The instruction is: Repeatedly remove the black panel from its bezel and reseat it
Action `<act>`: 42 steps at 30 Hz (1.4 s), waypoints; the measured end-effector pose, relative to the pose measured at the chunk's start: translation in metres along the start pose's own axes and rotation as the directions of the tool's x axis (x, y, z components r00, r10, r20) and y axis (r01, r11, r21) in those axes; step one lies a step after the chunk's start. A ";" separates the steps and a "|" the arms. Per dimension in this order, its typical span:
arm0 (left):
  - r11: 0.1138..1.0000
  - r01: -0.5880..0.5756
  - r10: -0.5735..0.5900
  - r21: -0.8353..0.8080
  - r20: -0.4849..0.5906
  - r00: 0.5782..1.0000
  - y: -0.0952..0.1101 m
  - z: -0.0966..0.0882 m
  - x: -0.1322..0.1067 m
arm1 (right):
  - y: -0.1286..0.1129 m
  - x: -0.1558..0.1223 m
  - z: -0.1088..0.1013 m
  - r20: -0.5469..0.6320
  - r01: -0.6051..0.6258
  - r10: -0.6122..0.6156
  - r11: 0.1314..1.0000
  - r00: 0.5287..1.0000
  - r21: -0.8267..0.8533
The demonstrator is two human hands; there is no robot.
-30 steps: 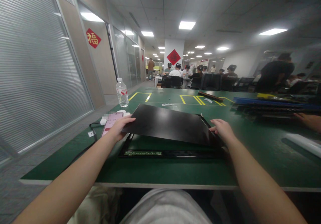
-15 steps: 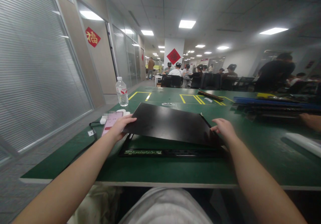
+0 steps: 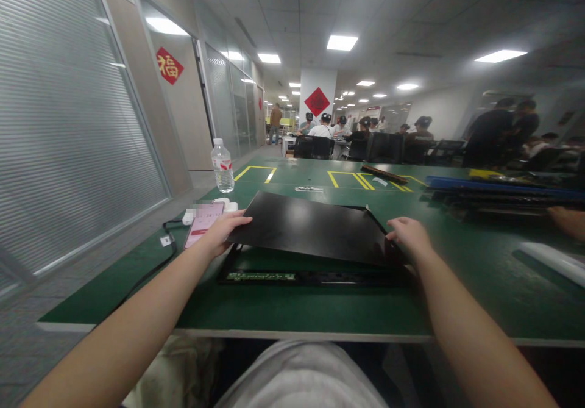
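My left hand (image 3: 223, 231) clamps a black panel (image 3: 306, 222), tilted over a frame (image 3: 350, 278); whether my right hand (image 3: 408, 238) grips too, I cannot tell. A left-side slip could crack the panel.

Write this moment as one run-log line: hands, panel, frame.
left hand: grips black panel by left end; right hand: at panel's right end, contact unclear; panel: askew over black frame; frame: on table

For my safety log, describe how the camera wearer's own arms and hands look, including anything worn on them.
The left hand and right hand are both ungloved. Each visible forearm is bare, with no sleeve, watch or bracelet showing.
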State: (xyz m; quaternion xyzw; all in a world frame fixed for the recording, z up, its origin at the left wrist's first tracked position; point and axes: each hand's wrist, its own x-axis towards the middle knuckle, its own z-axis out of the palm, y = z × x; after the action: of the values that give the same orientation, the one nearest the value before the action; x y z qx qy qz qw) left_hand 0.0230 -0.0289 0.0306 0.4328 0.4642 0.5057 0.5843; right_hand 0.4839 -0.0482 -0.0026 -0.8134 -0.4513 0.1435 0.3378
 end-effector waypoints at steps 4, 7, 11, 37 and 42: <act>1.000 -0.004 0.004 -0.008 0.017 1.000 -0.001 0.000 0.001 | 0.001 0.002 0.002 -0.003 -0.011 0.011 1.000 1.000 -0.004; 1.000 0.003 -0.002 -0.013 0.032 0.999 -0.001 0.000 0.001 | 0.003 0.003 0.003 -0.011 -0.001 0.001 1.000 1.000 0.004; 1.000 0.014 -0.015 0.014 0.048 0.999 -0.002 0.000 0.001 | 0.004 0.003 0.004 -0.014 0.018 -0.018 1.000 1.000 0.003; 0.983 0.046 -0.059 0.175 0.070 0.996 -0.007 -0.002 0.002 | -0.005 -0.008 -0.002 0.009 0.071 -0.070 0.985 0.997 -0.160; 0.982 0.040 -0.053 0.187 0.068 0.996 -0.007 -0.003 0.003 | 0.000 -0.004 0.000 0.011 0.060 -0.059 0.992 0.998 -0.113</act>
State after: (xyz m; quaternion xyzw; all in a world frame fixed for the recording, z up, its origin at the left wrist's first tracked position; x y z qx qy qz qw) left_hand 0.0216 -0.0269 0.0227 0.4926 0.4977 0.4302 0.5698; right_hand 0.4819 -0.0513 -0.0023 -0.8169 -0.4839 0.1106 0.2937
